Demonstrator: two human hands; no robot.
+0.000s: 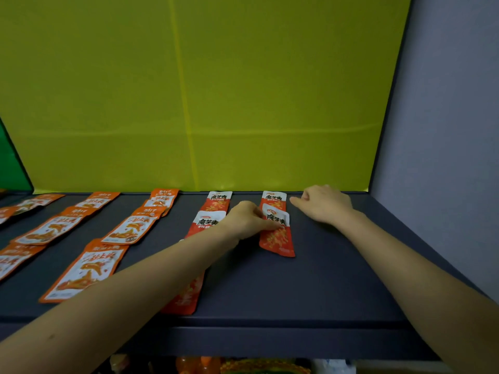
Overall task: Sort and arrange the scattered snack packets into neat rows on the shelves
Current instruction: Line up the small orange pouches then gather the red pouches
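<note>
On the dark grey shelf (318, 279), my left hand (247, 218) pinches the white top of a red-and-white snack packet (278, 237) in the rightmost column. Behind it lies another red-and-white packet (274, 199) against the back. My right hand (322, 203) rests on the shelf just right of that packet, fingers curled, index finger pointing left toward it, holding nothing. A second red-and-white column stands to the left: a far packet (218, 201), a middle packet (204, 222) and a near packet (186, 295), partly hidden under my left forearm.
Orange packets lie in columns to the left, such as a large one (83, 268) near the front edge and one (132, 228) mid-shelf. A yellow-green back panel (202, 90) and a grey right wall (445, 130) bound the shelf. Orange goods (205, 365) show on the shelf below.
</note>
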